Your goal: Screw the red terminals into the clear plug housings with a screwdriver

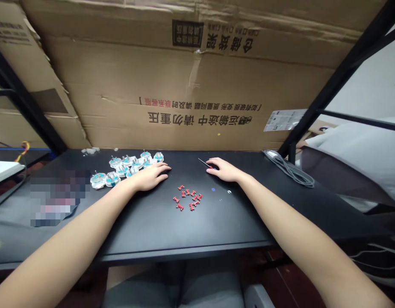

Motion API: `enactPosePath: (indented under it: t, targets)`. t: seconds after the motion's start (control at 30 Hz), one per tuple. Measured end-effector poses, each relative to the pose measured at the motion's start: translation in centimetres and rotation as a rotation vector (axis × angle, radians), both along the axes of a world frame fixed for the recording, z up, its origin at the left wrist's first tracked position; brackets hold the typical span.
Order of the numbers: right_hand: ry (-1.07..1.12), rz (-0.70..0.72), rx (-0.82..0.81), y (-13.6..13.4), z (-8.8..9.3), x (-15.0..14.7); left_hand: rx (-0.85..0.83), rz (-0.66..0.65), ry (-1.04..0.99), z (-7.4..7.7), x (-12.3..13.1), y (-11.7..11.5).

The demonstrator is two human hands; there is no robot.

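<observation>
Head view: a likely light, stiff screwdriver is being gripped by its handle in the right hand, left hand released.

Cardboard at the back, a coiled cable off to the right.
I see a large brown cardboard sheet standing along the far edge of the black tabletop, its printed characters upside down, a white label low on its right. Black metal bars slant upward at both sides. The grey cable lies near the right bar; past it I make out a pale wall and light fabric. At far left, a white boxy object sits by yellow and red wires, and pixelation masks one item.
</observation>
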State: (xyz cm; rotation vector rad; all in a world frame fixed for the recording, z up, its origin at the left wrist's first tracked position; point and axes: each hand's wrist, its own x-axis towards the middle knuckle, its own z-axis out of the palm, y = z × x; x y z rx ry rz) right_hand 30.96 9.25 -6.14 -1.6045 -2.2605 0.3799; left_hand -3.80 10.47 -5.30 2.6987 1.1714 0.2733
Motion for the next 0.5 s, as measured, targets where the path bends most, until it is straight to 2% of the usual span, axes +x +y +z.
enactPosePath:
  t: [0.5]
  targets:
    - [0.006,-0.037,-0.005,-0.03,0.26,-0.29,-0.003,-0.006,0.004,0.02,0.13,0.14]
